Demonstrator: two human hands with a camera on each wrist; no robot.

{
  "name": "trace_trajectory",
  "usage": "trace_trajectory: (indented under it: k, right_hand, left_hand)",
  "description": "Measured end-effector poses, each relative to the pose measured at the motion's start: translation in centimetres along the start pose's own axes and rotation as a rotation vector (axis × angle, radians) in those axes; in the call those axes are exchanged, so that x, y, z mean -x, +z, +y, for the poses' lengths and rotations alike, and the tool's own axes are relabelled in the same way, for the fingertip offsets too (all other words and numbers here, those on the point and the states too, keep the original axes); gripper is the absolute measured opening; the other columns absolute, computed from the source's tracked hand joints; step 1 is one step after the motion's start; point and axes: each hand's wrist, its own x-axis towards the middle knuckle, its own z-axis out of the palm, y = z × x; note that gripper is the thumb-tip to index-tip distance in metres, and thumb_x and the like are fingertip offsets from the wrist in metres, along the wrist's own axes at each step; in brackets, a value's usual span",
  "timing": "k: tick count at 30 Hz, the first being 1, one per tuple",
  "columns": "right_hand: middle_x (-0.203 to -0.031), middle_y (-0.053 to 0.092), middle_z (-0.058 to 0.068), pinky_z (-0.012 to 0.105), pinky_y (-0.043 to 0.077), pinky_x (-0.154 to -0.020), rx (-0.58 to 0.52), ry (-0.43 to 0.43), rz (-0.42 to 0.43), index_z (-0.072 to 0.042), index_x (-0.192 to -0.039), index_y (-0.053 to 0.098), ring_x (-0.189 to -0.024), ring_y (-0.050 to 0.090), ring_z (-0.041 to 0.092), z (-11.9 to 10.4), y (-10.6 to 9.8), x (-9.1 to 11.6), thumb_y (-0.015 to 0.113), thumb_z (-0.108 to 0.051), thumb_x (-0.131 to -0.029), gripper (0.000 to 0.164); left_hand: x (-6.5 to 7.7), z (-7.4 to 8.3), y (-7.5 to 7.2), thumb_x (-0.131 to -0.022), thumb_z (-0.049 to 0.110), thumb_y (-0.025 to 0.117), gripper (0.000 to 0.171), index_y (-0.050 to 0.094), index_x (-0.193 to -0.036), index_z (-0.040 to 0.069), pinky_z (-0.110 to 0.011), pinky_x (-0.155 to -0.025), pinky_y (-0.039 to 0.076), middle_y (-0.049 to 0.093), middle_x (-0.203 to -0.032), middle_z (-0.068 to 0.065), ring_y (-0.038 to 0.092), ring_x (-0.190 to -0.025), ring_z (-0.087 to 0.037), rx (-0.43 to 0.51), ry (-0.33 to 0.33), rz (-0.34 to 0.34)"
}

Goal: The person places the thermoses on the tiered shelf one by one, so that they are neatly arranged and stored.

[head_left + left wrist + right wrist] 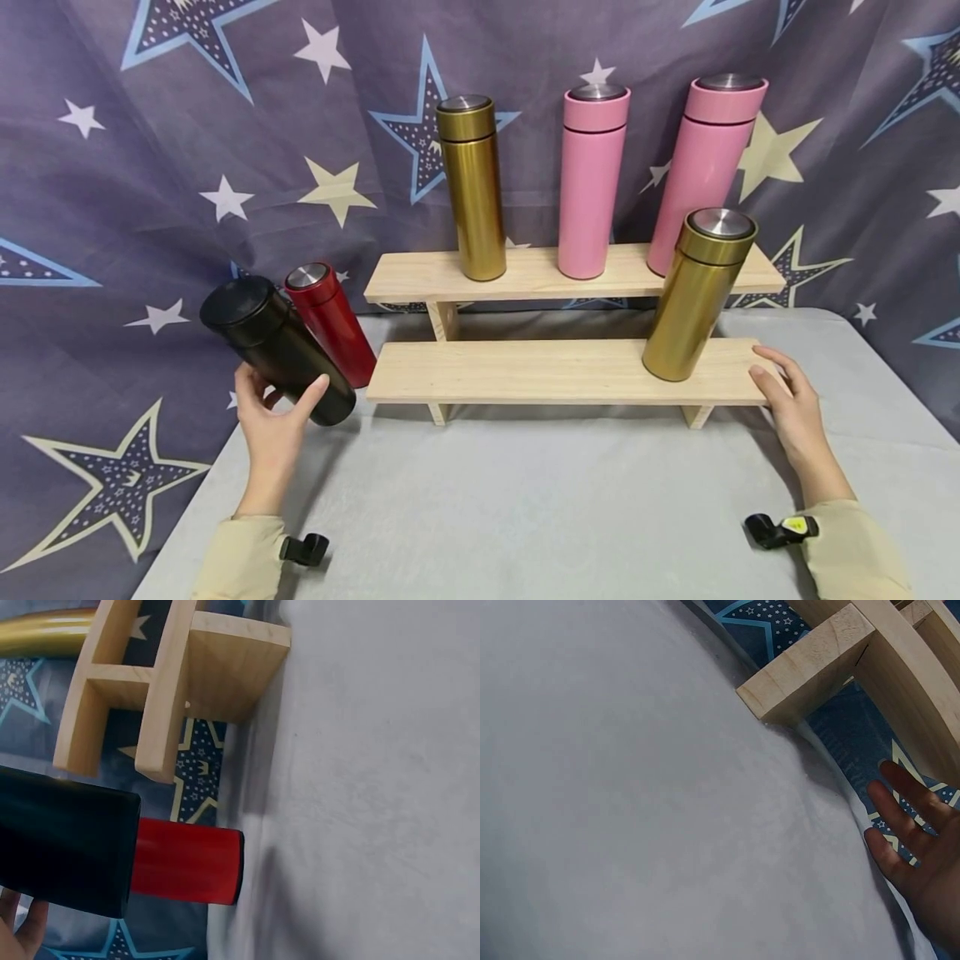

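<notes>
My left hand (pixel 273 425) grips a black thermos bottle (pixel 288 358) round its lower body, thumb on the near side. In the left wrist view this black thermos (pixel 64 840) hangs above the tabletop, its base hiding part of a red thermos (pixel 187 861). The red thermos (pixel 337 333) stands just behind it, left of a two-level wooden shelf (pixel 510 371). At the lower board's right end is my right hand (pixel 798 412), fingertips at the wood. The right wrist view shows several of its fingers (pixel 904 817) loosely extended below the board; firm contact cannot be confirmed.
One gold thermos (pixel 678 308) stands on the lower board. The upper board carries another gold thermos (pixel 474 200) and two pink ones, a left pink thermos (pixel 594 192) and a right pink thermos (pixel 705 158). A star-patterned curtain (pixel 247 125) hangs behind the grey-covered table (pixel 525 500).
</notes>
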Motion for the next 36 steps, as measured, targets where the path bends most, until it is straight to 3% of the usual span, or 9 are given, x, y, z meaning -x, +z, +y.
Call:
trace_trajectory:
  k: [11,18,24,29,36]
  right_hand:
    - [-0.121,0.051,-0.014,0.01,0.042,-0.073,-0.006,-0.02,-0.003,-0.032,-0.145,0.05,-0.092,0.053,-0.004,-0.2,0.1,-0.2,0.053,-0.036,-0.102,0.044]
    - [-0.114,0.052,-0.02,0.009,0.042,-0.074,-0.046,-0.014,-0.004,-0.033,-0.143,0.052,-0.091,0.054,-0.005,-0.4,0.0,-0.4,0.055,-0.033,-0.101,0.042]
    - [-0.123,0.052,-0.013,0.01,0.041,-0.074,-0.019,-0.016,-0.012,-0.033,-0.145,0.05,-0.093,0.053,-0.005,-0.4,0.0,-0.1,0.053,-0.036,-0.102,0.043]
    - [-0.122,0.051,-0.012,0.01,0.041,-0.074,-0.007,-0.019,-0.011,-0.033,-0.145,0.05,-0.092,0.053,-0.005,-0.3,0.0,0.1,0.052,-0.036,-0.102,0.043]
    - [-0.116,0.052,-0.017,0.009,0.043,-0.073,-0.021,-0.028,-0.006,-0.032,-0.143,0.052,-0.09,0.055,-0.005,0.0,0.0,0.2,0.053,-0.033,-0.102,0.042]
  left_hand:
    - [0.5,1.4,0.4,-0.073,-0.005,0.081,0.07,0.049,-0.134,0.006,-0.024,-0.086,0.039,0.058,-0.113,0.008,0.053,-0.103,-0.013,0.046,0.057,0.019]
    - [1.2,4.7,1.7,-0.074,-0.008,0.076,0.062,0.048,-0.129,-0.001,-0.025,-0.088,0.038,0.057,-0.11,0.008,0.052,-0.1,-0.013,0.116,0.08,0.009]
    - [1.0,3.4,2.5,-0.073,-0.008,0.077,0.066,0.047,-0.131,0.0,-0.026,-0.088,0.037,0.056,-0.113,0.008,0.052,-0.103,-0.013,0.116,0.071,-0.01]
    - [1.2,4.2,3.3,-0.072,-0.009,0.077,0.07,0.044,-0.134,-0.004,-0.027,-0.088,0.038,0.054,-0.117,0.008,0.052,-0.104,-0.013,0.116,0.1,-0.056]
    - [1.4,5.2,5.0,-0.071,-0.011,0.079,0.073,0.045,-0.135,-0.003,-0.027,-0.087,0.039,0.055,-0.119,0.004,0.053,-0.104,-0.014,0.194,0.145,-0.135]
